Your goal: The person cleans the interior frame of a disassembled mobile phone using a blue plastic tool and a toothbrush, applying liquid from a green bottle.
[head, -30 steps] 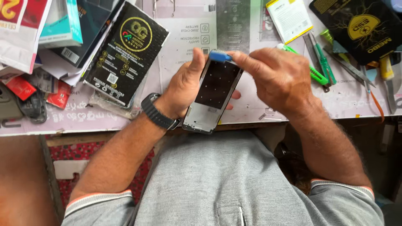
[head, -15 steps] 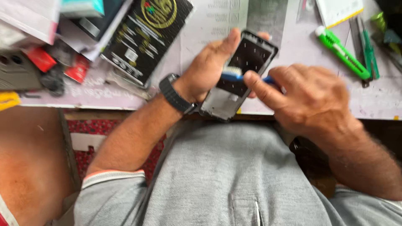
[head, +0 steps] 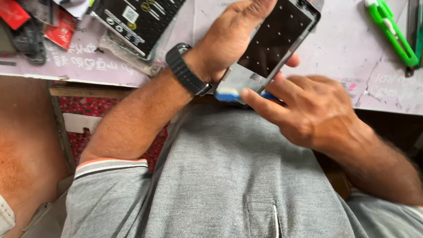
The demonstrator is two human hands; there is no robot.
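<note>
Two hands gripping, left (head: 229, 39) holds dark phone frame (head: 273, 44), right (head: 308, 110) pinches blue tool (head: 229, 96)

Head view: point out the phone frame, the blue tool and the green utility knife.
phone frame (head: 277, 42), head view, on the dark inner panel.
blue tool (head: 227, 95), head view, on its blue end below the frame's lower edge.
green utility knife (head: 392, 33), head view, on the middle of its handle.
</note>
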